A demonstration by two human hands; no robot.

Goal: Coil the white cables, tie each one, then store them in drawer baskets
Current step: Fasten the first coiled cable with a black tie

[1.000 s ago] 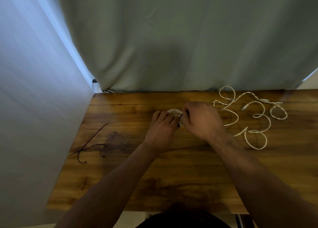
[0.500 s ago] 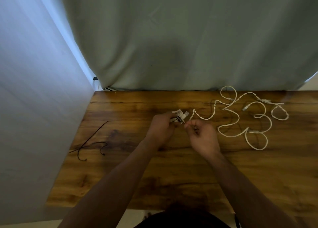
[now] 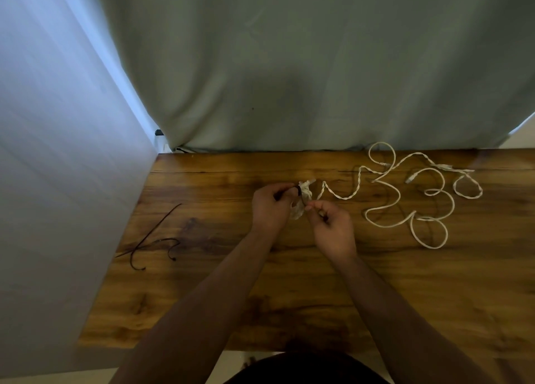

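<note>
A small coiled bundle of white cable (image 3: 301,201) sits between my hands above the wooden table (image 3: 289,282). My left hand (image 3: 270,207) grips the bundle from the left. My right hand (image 3: 333,227) pinches a thin dark tie at the bundle's lower right side. A loose white cable (image 3: 405,192) winds in loops across the table's far right, one twisted end reaching toward the bundle. Whether that end joins the bundle is hidden by my fingers.
Thin black ties (image 3: 150,241) lie on the table's left part. A grey curtain (image 3: 318,65) hangs behind the table's far edge and a pale wall (image 3: 58,152) borders its left side. No drawer or basket is in view.
My right hand drew back from over the bundle toward me, uncovering the bundle and the twisted cable end. It now pinches at the bundle's lower side. My left hand kept its hold.
</note>
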